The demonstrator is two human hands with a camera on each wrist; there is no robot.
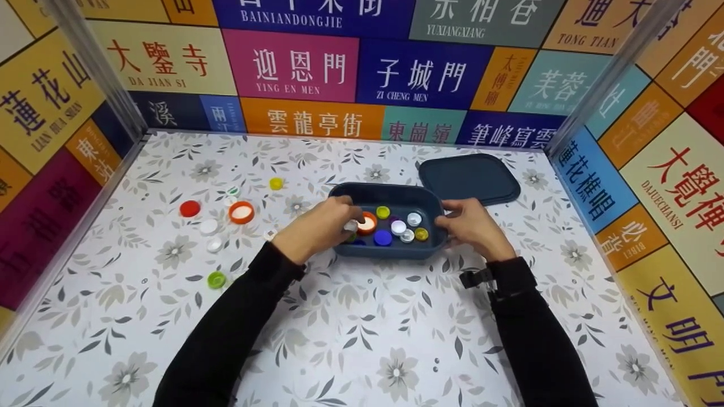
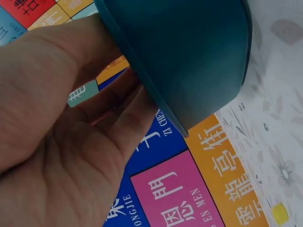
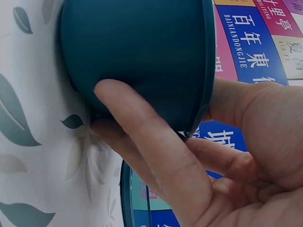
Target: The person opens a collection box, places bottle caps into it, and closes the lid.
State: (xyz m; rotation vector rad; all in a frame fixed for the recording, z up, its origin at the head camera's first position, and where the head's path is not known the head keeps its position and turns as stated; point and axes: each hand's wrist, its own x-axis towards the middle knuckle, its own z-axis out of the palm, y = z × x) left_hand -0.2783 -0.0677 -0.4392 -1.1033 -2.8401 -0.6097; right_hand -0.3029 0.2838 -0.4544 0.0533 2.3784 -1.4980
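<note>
A dark blue-green plastic box [image 1: 390,252] stands on the table with several bottle caps inside, among them an orange-rimmed cap [image 1: 369,224], a blue cap [image 1: 383,238] and a yellow-green cap [image 1: 383,212]. My left hand [image 1: 319,226] reaches over the box's left rim, fingertips down inside, pinching a whitish bottle cap [image 1: 350,225]. In the left wrist view the box wall [image 2: 189,61] hides those fingertips. At the opposite end my right hand [image 1: 472,226] grips the box rim, with fingers [image 3: 142,123] along the outer wall.
Left of the box lie several loose caps: a red cap [image 1: 190,208], an orange-rimmed cap [image 1: 241,212], a green cap [image 1: 216,279], a yellow cap [image 1: 276,183] and white caps. A dark lid [image 1: 469,178] lies behind the box to the right. Printed panels [image 1: 300,68] enclose the table.
</note>
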